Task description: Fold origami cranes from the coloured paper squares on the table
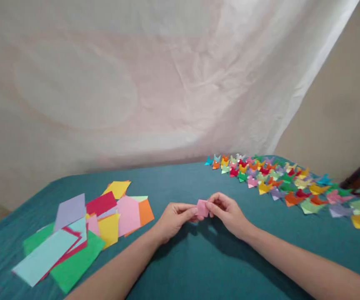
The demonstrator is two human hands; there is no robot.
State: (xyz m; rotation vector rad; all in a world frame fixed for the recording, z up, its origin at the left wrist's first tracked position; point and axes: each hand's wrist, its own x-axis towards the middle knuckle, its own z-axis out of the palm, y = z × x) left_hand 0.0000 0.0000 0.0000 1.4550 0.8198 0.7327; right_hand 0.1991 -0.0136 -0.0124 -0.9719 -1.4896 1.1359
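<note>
A small folded piece of pink paper (pixel 202 207) is held up between my two hands, a little above the dark teal tablecloth (pixel 180 258). My left hand (pixel 178 217) pinches its left edge between thumb and fingers. On the other side, my right hand (pixel 226 213) grips the right edge with thumb and forefinger, the other fingers curled behind. Parts of the fingertips are hidden behind the paper.
To the left lies a loose spread of coloured paper sheets, among them a light blue sheet (pixel 44 258), a green sheet (pixel 76 262) and a red sheet (pixel 101 203). Rows of small folded paper figures (pixel 264 188) run along the right side. A pale cloth (pixel 155 83) hangs behind the table.
</note>
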